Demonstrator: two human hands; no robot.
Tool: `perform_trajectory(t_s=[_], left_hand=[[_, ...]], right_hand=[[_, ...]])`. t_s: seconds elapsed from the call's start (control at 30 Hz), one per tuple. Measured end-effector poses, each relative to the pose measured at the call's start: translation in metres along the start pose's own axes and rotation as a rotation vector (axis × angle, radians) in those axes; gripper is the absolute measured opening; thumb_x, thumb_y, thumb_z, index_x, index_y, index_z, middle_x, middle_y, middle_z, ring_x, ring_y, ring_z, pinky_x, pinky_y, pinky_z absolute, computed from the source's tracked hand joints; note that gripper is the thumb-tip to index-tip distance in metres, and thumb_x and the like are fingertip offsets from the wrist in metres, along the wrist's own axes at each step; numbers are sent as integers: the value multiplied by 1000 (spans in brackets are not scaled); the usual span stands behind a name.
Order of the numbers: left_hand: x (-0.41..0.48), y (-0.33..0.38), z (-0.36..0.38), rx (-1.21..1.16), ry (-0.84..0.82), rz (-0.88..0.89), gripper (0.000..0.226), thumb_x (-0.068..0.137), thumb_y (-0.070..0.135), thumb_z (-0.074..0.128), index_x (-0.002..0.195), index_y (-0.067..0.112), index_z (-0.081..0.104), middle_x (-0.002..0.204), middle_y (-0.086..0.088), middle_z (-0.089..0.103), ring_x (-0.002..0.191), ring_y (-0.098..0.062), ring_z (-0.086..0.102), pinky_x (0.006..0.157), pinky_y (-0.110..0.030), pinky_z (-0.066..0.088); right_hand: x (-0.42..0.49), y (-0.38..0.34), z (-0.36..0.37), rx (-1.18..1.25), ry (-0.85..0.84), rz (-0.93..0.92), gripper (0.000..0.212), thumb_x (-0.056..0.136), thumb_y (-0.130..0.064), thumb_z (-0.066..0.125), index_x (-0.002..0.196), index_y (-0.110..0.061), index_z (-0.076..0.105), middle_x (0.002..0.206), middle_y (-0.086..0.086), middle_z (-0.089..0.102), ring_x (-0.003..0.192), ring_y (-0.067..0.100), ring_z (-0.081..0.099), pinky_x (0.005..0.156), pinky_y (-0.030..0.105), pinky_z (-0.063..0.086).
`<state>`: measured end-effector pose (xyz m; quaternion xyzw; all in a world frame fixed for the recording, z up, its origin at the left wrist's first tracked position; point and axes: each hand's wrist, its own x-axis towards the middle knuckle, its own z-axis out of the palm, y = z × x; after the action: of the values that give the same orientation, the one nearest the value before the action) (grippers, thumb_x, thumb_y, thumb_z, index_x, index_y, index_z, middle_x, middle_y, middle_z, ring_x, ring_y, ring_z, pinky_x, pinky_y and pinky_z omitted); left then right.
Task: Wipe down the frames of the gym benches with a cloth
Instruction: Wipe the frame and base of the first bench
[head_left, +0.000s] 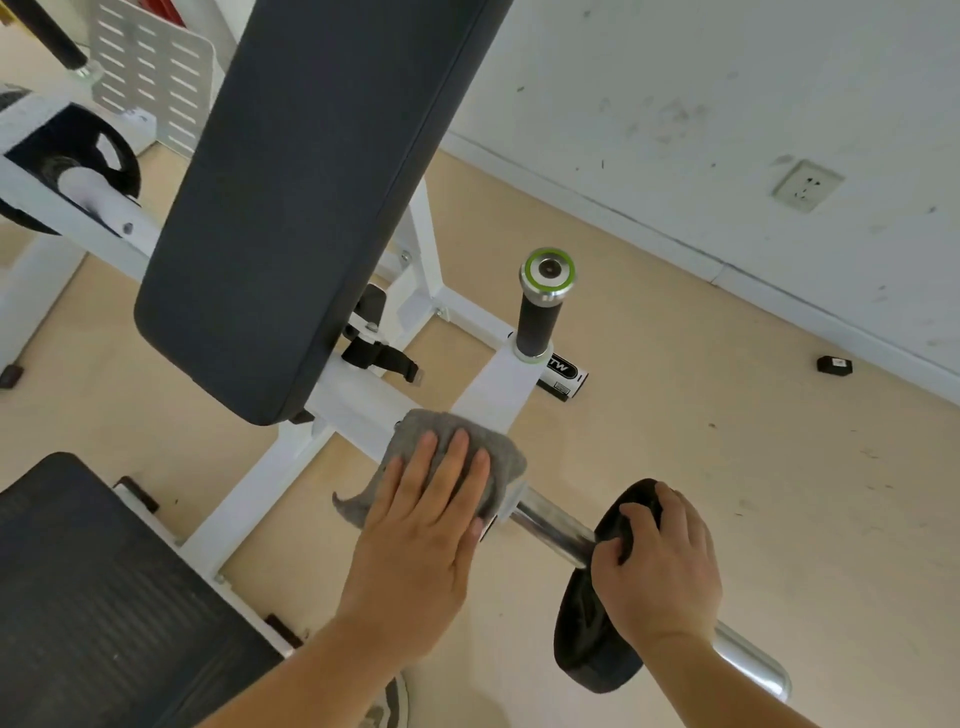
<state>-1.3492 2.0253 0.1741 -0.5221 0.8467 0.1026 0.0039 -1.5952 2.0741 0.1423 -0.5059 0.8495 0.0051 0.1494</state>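
Beige floor (727, 493), cloth (506, 460) under flat left fingers (460, 457) on frame (358, 400), right fingers (631, 519) gripping plate (587, 649)

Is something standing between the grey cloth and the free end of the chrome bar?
Yes: the black round weight plate, gripped by the right hand, sits on the chrome bar beyond the grey cloth.

The one head-worn camera looks forward and steeply down, close above the left hand (421, 525) and right hand (662, 571), toward the wall (727, 104).
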Motion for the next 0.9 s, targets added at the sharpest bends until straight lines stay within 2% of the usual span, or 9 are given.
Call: perform_trajectory(t_s=[0.13,0.27,0.37,0.57,0.7,0.73,0.83,0.9], left_hand=[[-9,-11,0,4,-21,59,62,107,38,32,164,21,14,172,-1,8,158,-27,6,122,-54,24],[67,-12,-10,-7,-2,207,62,106,38,30,164,23,16,172,0,8,158,-24,-1,127,-49,13],[103,-9,-14,4,-18,236,65,102,35,32,163,22,16,172,-2,7,158,-26,-2,127,-51,15],[9,-21,-8,-9,-48,272,71,96,30,39,163,19,18,171,-3,10,158,-27,6,123,-53,19],[17,-34,-6,13,-71,345,65,101,36,38,162,21,22,172,2,8,158,-22,5,124,-48,11],[31,-34,-10,33,-66,363,65,102,38,32,163,23,19,172,4,2,158,-20,0,125,-46,5],[77,-25,-16,44,-77,379,69,96,46,8,162,29,-9,167,10,-25,152,-13,-28,124,-39,-18],[94,-17,-17,71,-49,353,67,101,43,13,160,31,-15,165,12,-30,151,-13,-31,124,-39,-18]], right_hand=[[1,1,4,2,7,8,41,83,-33,64,121,-20,72,147,9,52,141,30,39,116,48,40],[1,-1,5,-4,22,39,43,85,-35,61,125,-23,69,149,4,51,143,27,38,117,44,39],[1,-1,6,2,42,53,42,88,-34,58,127,-24,68,152,1,48,145,23,33,119,41,33],[-4,-6,4,15,49,68,41,91,-36,54,129,-25,65,153,-3,46,146,21,33,117,40,38],[-5,-9,-1,40,79,57,38,90,-34,56,125,-26,66,146,-6,50,140,19,38,112,36,40],[-5,-10,-1,49,86,51,39,90,-35,55,126,-26,65,144,-8,50,139,18,39,111,34,39],[-8,-9,0,33,95,50,43,90,-38,52,131,-28,60,144,-11,48,139,14,38,113,30,36],[-7,-8,3,32,111,40,44,91,-41,50,132,-29,58,145,-13,47,138,13,38,111,30,37]])
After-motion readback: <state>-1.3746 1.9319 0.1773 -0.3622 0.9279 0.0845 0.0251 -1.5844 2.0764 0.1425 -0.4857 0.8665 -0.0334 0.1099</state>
